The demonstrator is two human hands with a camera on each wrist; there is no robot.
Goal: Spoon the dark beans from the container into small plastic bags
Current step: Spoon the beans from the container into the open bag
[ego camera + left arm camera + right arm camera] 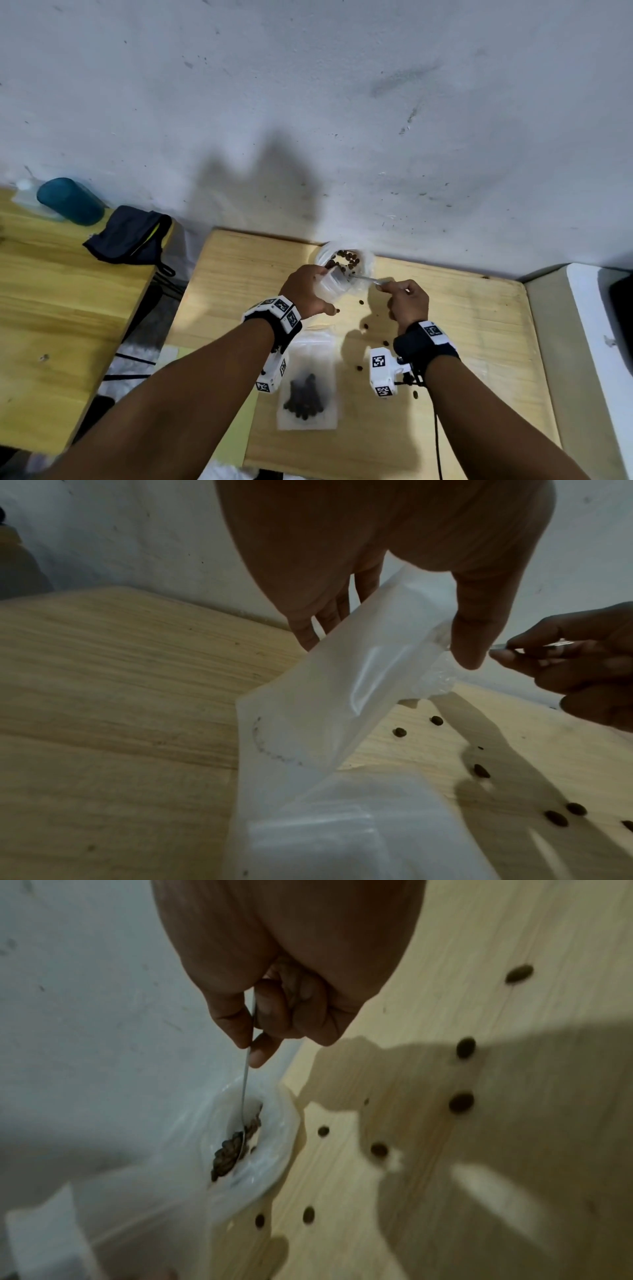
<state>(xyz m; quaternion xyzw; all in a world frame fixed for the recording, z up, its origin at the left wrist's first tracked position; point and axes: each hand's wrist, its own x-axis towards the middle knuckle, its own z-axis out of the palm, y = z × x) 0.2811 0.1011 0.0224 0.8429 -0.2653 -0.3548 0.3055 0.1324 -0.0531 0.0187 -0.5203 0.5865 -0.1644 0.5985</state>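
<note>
A clear round container (346, 255) with dark beans (347, 262) stands at the table's far edge by the wall. My left hand (317, 284) grips an empty small plastic bag (334, 284) just in front of the container; the bag (342, 683) hangs down from thumb and fingers. My right hand (387, 286) pinches the handle of a metal spoon (366, 279). The spoon (244, 1085) reaches into the container (274, 1150), its bowl loaded with beans (229, 1150). A filled bag (308, 394) lies flat between my forearms.
Loose beans (364, 325) lie scattered on the wooden table (479, 325) under my right hand. A second wooden table (51, 308) at left bears a blue bottle (70, 200) and a dark pouch (132, 236). A white unit (589, 342) borders the right edge.
</note>
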